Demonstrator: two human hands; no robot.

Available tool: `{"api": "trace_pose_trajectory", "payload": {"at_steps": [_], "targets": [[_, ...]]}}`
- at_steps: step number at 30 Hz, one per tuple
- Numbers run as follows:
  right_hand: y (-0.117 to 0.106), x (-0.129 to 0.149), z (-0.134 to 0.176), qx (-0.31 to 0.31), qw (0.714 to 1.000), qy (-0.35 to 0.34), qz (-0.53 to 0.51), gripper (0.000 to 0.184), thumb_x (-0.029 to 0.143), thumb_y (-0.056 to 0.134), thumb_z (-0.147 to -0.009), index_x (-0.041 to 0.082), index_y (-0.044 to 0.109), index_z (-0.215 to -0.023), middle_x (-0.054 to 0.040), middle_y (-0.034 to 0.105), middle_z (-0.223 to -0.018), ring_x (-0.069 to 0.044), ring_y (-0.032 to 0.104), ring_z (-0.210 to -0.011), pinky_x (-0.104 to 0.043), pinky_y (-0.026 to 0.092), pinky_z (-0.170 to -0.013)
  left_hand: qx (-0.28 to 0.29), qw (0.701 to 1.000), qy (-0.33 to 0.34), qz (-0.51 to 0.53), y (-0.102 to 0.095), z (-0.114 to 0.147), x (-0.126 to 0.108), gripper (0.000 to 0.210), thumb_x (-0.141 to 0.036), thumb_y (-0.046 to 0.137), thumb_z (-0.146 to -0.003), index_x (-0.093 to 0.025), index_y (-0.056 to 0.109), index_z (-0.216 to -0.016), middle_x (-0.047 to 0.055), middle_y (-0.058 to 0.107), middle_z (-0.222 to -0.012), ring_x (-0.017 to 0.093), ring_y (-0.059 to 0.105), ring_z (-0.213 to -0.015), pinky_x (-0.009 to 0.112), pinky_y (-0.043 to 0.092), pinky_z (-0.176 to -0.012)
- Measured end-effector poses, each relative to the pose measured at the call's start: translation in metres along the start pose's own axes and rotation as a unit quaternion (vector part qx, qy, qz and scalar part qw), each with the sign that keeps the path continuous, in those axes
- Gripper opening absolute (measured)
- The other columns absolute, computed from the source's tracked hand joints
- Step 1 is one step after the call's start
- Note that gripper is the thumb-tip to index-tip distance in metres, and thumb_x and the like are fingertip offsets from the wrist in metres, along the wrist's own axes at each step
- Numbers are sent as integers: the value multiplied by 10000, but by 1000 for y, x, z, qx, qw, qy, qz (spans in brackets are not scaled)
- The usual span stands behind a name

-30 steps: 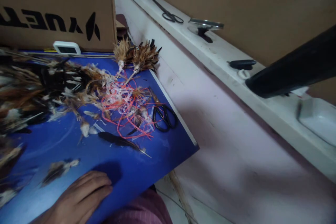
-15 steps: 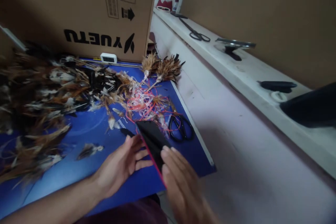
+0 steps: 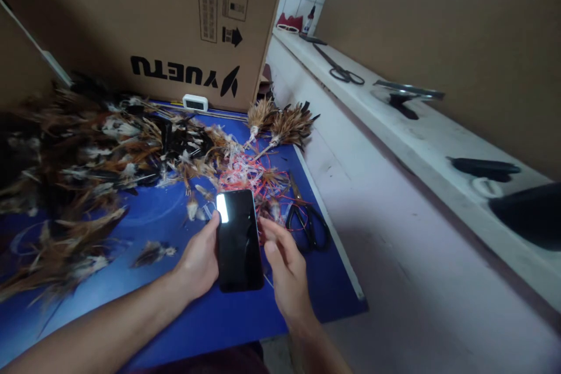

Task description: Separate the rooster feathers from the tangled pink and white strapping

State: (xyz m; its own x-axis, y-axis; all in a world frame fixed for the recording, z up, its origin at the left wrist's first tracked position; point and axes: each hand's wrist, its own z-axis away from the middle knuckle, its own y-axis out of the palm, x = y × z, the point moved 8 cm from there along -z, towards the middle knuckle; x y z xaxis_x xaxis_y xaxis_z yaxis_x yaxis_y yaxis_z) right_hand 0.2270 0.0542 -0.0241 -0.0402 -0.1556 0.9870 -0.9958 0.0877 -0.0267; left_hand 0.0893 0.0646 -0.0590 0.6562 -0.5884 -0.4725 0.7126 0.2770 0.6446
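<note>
A smartphone [image 3: 240,242] with a dark screen is held upright-facing over the blue table, light glaring at its upper left corner. My left hand [image 3: 202,263] grips it along the left edge, thumb on the rim and the other fingers hidden behind. My right hand [image 3: 287,269] is at the phone's right side, fingers loosely bent and apart, the fingertips close to the edge; whether they touch it I cannot tell. Behind the phone lie tangled pink and white strings [image 3: 239,172]. Black-handled scissors [image 3: 309,228] rest right of them.
Loose brown, black and white feathers [image 3: 127,146] cover the table's left side. Two feather bundles [image 3: 287,123] lie at the back right, near a small white digital display [image 3: 195,103]. A cardboard box [image 3: 175,17] stands behind. The ledge [image 3: 421,134] on the right holds another pair of scissors [image 3: 342,73].
The phone has turned from a slant to face me, its screen fully visible. My right hand has moved off the screen to its right side; my left hand has closed on the left edge.
</note>
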Motion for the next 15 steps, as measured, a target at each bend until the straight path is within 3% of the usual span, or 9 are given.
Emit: {"api": "trace_pose_trajectory", "payload": {"at_steps": [2,5,9,15], "targets": [[16,-23,-7,15,978,134,-157,281,343,550,-913,208,629,-1147,-81,687,-1132,-220,648,-1043,-368,517,-913,-8,1000,3,-3,-1,0,0,446,-417,463,-927,-82,647,-1156,144,729,-1067,274,687,-990,393,506,-938],[42,-37,-11,38,920,233,-314,202,345,619,-872,206,669,-1010,-42,728,-986,-203,676,-944,-350,523,-873,-1,1000,12,7,-3,-1,0,422,-399,504,-913,-100,646,-1174,130,723,-1097,265,668,-1043,372,489,-969],[60,-39,-12,50,873,270,-402,115,306,642,-857,200,670,-893,-14,731,-872,-186,677,-915,-332,508,-877,-4,1000,20,15,-9,-3,-2,418,-397,509,-913,-129,632,-1209,115,715,-1127,267,655,-1072,383,487,-970],[68,-44,-7,50,842,305,-442,138,335,648,-842,201,673,-864,-7,731,-870,-188,678,-905,-328,501,-882,-18,1000,15,9,-15,-2,-5,395,-387,515,-912,-120,658,-1165,113,743,-1045,264,680,-1015,378,491,-955]]}}
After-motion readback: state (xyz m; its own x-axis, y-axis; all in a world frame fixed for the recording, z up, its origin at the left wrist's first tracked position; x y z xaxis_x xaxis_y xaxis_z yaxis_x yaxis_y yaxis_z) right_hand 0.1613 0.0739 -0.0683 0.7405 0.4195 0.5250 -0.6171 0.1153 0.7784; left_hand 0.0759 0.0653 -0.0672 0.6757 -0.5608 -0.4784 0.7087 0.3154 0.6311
